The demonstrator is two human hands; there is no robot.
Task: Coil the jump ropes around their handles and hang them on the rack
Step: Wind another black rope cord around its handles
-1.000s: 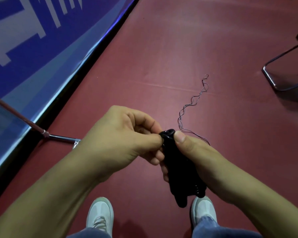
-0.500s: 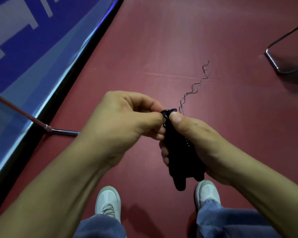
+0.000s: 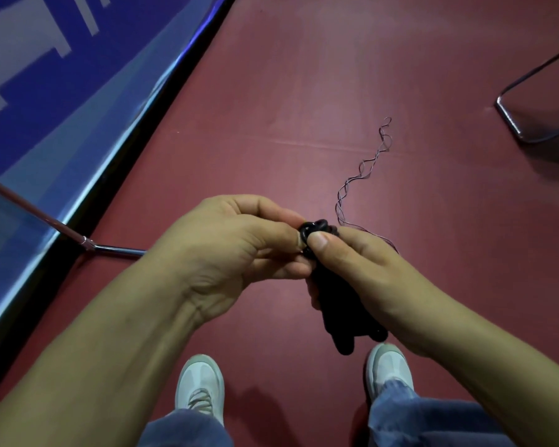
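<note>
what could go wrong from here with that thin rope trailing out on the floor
1. The thin rope lies twisted on itself on the floor; wound in like that, it may kink or tangle around the black handles.
2. The left hand only pinches the handles' top end beside the right hand; if that grip slips, the rope could go slack.
3. The loose tail lies ahead of the white shoes; a step forward might snag it.

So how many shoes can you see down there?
2. The left shoe sits at the bottom middle on the red floor; the right shoe sits just below the black handles that the right hand grips. Jeans cover the heels of both.
</note>
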